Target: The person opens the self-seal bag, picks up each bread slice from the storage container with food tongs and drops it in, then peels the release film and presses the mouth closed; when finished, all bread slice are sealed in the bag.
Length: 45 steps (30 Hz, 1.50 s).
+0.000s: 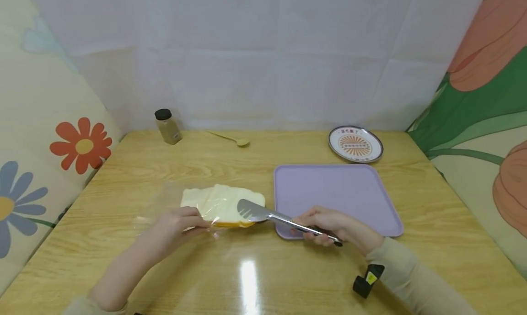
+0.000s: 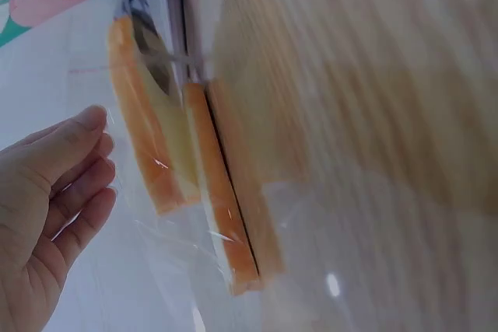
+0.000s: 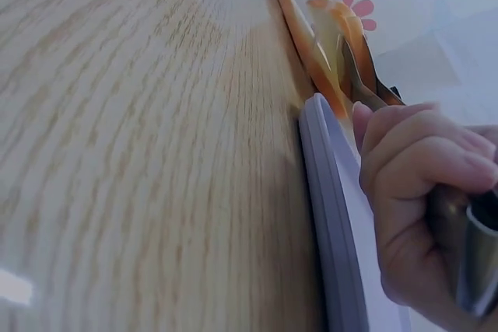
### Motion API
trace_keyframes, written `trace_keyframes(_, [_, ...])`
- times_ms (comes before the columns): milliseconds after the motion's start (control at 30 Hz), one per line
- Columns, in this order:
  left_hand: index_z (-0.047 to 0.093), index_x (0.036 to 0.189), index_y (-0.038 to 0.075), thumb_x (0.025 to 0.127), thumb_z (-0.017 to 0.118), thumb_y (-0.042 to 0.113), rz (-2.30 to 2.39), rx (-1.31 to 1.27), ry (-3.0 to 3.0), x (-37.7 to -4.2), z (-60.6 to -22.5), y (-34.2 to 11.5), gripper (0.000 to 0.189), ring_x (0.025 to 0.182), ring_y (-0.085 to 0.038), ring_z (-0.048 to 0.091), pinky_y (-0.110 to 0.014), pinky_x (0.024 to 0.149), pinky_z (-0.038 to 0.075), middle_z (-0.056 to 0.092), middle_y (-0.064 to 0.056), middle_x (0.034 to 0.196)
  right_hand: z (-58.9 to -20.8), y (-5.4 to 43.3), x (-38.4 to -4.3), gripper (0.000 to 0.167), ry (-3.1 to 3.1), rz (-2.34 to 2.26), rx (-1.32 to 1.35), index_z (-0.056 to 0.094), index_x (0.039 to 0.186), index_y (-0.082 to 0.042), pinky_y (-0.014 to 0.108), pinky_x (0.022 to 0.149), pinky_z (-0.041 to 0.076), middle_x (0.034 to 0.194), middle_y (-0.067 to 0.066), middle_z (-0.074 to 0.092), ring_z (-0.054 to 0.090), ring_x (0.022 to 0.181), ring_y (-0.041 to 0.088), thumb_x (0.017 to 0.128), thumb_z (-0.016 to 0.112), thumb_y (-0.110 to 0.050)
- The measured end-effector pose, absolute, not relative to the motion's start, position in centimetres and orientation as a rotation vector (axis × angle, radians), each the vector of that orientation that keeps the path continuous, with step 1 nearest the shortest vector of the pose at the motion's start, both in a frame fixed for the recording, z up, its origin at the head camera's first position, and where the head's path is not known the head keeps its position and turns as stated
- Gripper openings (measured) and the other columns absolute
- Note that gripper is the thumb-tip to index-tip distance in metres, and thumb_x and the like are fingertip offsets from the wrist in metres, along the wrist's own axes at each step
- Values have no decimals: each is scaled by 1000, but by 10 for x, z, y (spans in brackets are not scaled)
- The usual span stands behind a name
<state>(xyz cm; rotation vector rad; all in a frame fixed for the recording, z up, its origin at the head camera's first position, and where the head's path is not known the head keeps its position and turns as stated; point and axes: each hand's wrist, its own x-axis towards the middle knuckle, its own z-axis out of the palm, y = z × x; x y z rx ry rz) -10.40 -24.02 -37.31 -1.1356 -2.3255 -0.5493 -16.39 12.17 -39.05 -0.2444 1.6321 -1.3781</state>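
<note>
Lying in a clear, wrinkled plastic bag [image 1: 158, 203] left of our smooth purple tray [image 1: 329, 187], bread slices [image 1: 226, 200] meet the metal tongs [image 1: 284, 219] that our right hand [image 1: 323, 226] grips. Our left hand [image 1: 181, 223] bends its fingers there; whether they pinch the bag, we cannot tell. Our wrist views show, plainer than the head view, the tongs between two orange-crusted slices. Beyond the tray lies a round plate [image 1: 356, 144].

I'm standing by what seems a staged dining corner: creased white cloth [image 1: 230, 82] is hanging behind a wooden table [image 1: 127, 168], flowered panels [image 1: 84, 146] are flanking it, and bread [image 1: 222, 203] and a plate [image 1: 356, 144] are suggesting meals.
</note>
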Motion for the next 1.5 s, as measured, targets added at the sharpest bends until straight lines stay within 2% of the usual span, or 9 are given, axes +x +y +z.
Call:
trace_keyframes(67, [72,78,17,92,54,37,-540,-1137,-2320,-100,-373,-235,30,64,2,54,-9,57,44,59,13,73,-390,121,-165,33,1632,-1381,-242,61,100,4,15,30,27,55,-3,46,32,34,1,97,50,-28])
trace_keyframes(133, [71,78,17,95,49,39,-512,-1136,-2316,-97,-374,-229,36,65,1,53,-10,59,44,58,13,74,-390,120,-165,33,1634,-1374,-248,61,100,3,15,30,27,55,-3,46,32,34,1,97,50,-27])
trace_keyframes(300, [69,75,14,77,73,15,-449,-1146,-2330,-94,-377,-219,4,69,-5,54,-14,62,45,59,10,76,-388,116,-168,30,1680,-1339,-304,62,100,4,16,31,27,53,-3,45,32,34,2,96,50,-23])
trace_keyframes(433, [71,80,15,69,78,11,-566,-1128,-2456,-92,-371,-218,14,71,-4,58,-16,63,48,63,11,77,-384,114,-168,29,1738,-1299,-338,63,102,6,16,31,27,52,-4,45,32,34,2,96,52,-21])
trace_keyframes(533, [74,86,13,74,77,15,-609,-996,-2545,-97,-360,-224,12,72,-7,65,-22,63,53,70,7,81,-382,114,-168,31,1759,-1278,-348,63,104,6,17,31,27,52,-4,46,32,33,2,96,52,-21])
trace_keyframes(700, [72,102,4,85,69,19,-526,-746,-2769,-128,-344,-235,23,92,-28,69,-43,79,56,72,-11,100,-381,115,-167,32,1801,-1272,-361,64,107,5,16,31,27,53,-2,46,32,33,2,96,51,-22])
trace_keyframes(933, [59,123,-3,91,62,23,-516,-851,-2979,-154,-359,-234,42,107,-41,61,-51,92,49,59,-24,124,-383,116,-165,30,1839,-1273,-346,64,106,2,16,31,27,54,-1,48,32,35,3,95,53,-24])
trace_keyframes(1167, [68,106,-3,82,70,12,-582,-851,-2870,-162,-370,-232,28,87,-31,70,-38,77,57,70,-20,103,-382,117,-167,30,1850,-1278,-339,64,105,3,16,32,28,54,-2,49,32,35,2,94,54,-23])
trace_keyframes(1500, [74,81,6,79,73,8,-584,-638,-2820,-166,-374,-227,4,78,-24,70,-38,71,57,74,-7,83,-380,115,-167,31,1855,-1260,-398,65,108,3,17,33,29,55,-2,50,33,35,3,96,52,-23])
